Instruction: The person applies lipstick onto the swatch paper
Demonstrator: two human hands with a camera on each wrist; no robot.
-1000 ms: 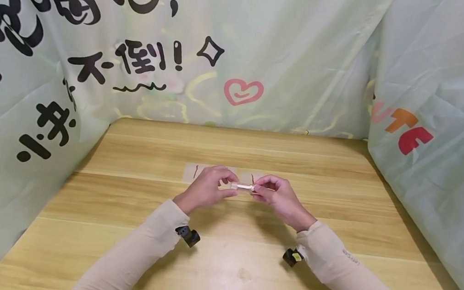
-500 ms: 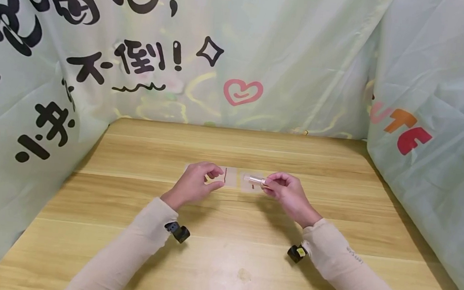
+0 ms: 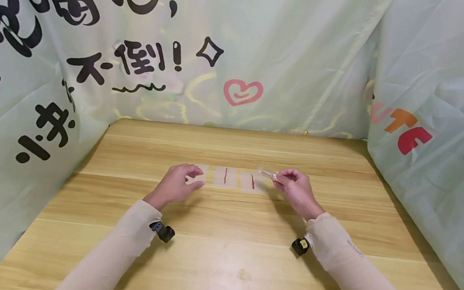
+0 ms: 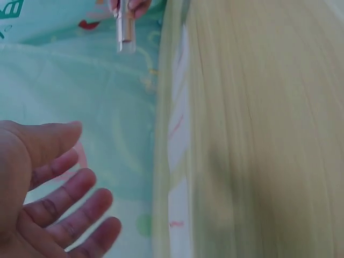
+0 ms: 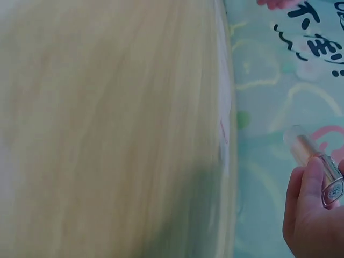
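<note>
A lipstick (image 3: 268,173) with a clear cap and a shiny metallic body is pinched between the thumb and fingers of my right hand (image 3: 299,192). In the right wrist view the lipstick (image 5: 305,148) points its clear end up and to the left. My left hand (image 3: 170,185) holds nothing; its fingers are relaxed and the thumb stands apart, over the left paper piece (image 3: 201,177). Beside that piece lie a middle paper piece (image 3: 231,177) and a right paper piece (image 3: 246,183), each with a red streak. The lipstick's clear end overlaps the right piece's upper corner.
The wooden table (image 3: 223,245) spreads out under both arms. Light printed cloth (image 3: 304,77) with black lettering and a pink heart hangs at the back and on both sides. A small black camera is strapped to each wrist.
Both hands were together at the lipstick, the left at its clear end. The left hand has let go and moved left; the right has carried the lipstick right and slightly back, uncovering the paper pieces.
</note>
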